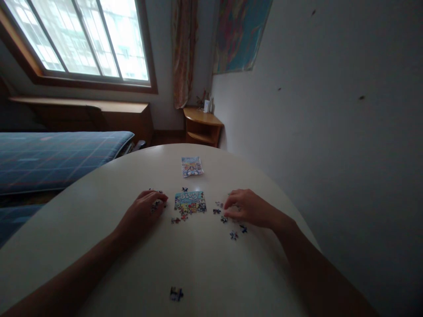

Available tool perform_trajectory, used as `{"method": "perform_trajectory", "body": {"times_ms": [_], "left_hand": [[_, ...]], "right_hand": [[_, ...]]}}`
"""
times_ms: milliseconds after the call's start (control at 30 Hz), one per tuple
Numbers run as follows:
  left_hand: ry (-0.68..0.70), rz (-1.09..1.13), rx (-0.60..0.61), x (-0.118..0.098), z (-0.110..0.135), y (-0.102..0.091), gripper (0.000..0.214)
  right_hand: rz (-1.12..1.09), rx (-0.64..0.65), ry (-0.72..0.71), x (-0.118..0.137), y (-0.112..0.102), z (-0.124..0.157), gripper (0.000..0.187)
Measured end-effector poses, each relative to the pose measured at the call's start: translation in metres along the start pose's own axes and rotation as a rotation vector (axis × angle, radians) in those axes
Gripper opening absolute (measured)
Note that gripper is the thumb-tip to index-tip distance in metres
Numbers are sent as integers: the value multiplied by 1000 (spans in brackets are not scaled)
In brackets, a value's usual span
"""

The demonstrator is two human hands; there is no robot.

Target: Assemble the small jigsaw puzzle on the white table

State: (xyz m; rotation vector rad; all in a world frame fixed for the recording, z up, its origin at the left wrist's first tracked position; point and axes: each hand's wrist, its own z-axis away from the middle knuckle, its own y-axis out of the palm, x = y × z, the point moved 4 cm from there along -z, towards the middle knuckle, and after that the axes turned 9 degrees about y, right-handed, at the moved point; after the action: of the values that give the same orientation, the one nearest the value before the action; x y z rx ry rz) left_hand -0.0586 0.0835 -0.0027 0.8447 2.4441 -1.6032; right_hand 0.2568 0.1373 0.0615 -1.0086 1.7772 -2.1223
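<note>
A small, partly assembled colourful jigsaw puzzle [190,202] lies on the round white table [185,264]. My left hand [145,210] rests palm down just left of it, its curled fingers over some loose pieces [155,205]. To the puzzle's right, my right hand [246,208] has its fingertips pinched at a loose piece [224,207] on the table. More loose pieces [234,235] lie under and in front of that hand. Beyond the puzzle sits a small picture card or packet [191,166].
One stray piece [176,293] lies near the table's front edge. A bed with a blue checked cover [49,158] stands to the left. A wooden corner shelf [201,125] sits under the curtain. The white wall [330,132] runs close along the right.
</note>
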Motion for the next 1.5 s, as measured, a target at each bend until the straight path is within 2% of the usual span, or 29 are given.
{"method": "perform_trajectory", "body": {"times_ms": [133,367,467,600,833,1067,1267,1500], "left_hand": [[6,11,-13,-2,0,-2,22],[3,3,-15,-1,0,-2,22],[0,10,-7,1,0,0,22],[-5,15,-11,0,-1,0,21],[6,22,-15,-4,-1,-2,19],[-1,27,-5,-5,-1,-3,20],[6,14,-5,-4,-1,-1,21],[18,17,-19,-5,-2,-1,21]], "right_hand": [[8,92,-16,9,5,3,21],[-1,157,0,15,7,4,5],[12,144,-6,16,8,6,5],[5,127,20,13,9,7,15],[-31,185,29,17,12,6,11],[6,115,77,17,13,8,22],[-11,158,73,18,13,9,12],[6,189,60,26,7,11,8]]}}
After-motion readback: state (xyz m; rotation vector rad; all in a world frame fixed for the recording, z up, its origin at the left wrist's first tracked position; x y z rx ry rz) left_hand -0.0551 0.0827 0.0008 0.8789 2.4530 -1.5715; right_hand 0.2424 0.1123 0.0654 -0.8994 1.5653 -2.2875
